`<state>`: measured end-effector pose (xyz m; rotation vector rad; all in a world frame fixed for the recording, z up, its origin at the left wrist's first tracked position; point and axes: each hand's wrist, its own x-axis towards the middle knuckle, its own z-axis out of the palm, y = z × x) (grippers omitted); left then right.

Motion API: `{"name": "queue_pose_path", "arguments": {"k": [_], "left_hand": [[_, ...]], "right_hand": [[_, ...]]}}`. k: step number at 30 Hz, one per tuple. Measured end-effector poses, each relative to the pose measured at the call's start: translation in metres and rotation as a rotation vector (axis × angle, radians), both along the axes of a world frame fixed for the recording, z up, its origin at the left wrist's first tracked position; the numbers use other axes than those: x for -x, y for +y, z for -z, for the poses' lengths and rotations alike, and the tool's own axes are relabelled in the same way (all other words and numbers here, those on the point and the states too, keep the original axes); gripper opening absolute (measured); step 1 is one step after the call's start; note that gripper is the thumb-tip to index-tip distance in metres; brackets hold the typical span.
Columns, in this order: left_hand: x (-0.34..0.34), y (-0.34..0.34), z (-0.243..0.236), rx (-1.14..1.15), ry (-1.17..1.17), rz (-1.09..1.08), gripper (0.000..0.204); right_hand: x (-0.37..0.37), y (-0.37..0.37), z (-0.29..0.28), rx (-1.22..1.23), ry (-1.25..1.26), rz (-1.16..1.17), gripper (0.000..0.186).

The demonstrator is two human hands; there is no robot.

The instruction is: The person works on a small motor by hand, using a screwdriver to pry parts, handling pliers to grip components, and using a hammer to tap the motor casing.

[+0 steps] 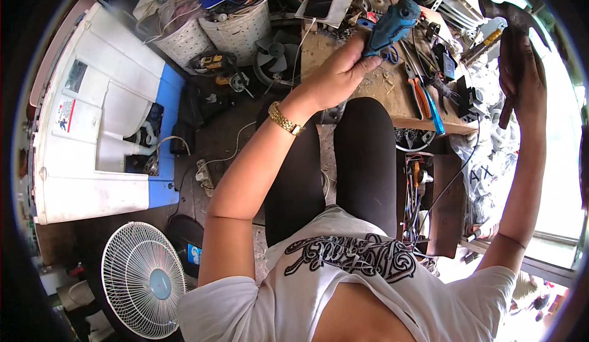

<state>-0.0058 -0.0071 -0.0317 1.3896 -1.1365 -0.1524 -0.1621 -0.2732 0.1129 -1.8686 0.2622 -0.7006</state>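
Note:
My left hand is closed around the lower end of a blue tool body with a rounded head, raised over the wooden workbench. Its exact kind is unclear. Off to the right, my right hand grips a hammer, its dark head up and the handle end showing below the palm. Between the two hands, orange-handled pliers and a blue-handled tool lie on the bench. Some blue scissors handles show just beyond my left fingers.
A phone lies at the bench's far left. Perforated white baskets of wires and a yellow-black drill stand left of it. A large white-and-blue appliance casing and a fan occupy the left. A cable hangs at right.

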Motion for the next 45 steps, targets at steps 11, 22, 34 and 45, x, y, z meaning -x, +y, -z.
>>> {"name": "queue_pose_path", "arguments": {"k": [11, 22, 34, 45], "left_hand": [[0.001, 0.001, 0.003, -0.051, 0.023, 0.01, 0.038], [0.008, 0.007, 0.01, -0.067, 0.0, 0.021, 0.05], [0.019, 0.019, 0.033, -0.31, -0.002, -0.084, 0.047], [0.005, -0.031, -0.045, 0.348, 0.554, 0.291, 0.044]], "right_hand": [[-0.007, -0.005, 0.004, 0.06, 0.105, -0.034, 0.052], [-0.038, 0.033, -0.058, 0.275, 0.17, -0.167, 0.044], [-0.028, 0.028, 0.016, 0.931, 0.061, -0.17, 0.035], [-0.027, 0.045, 0.065, 0.214, -0.109, -0.327, 0.044]]}}
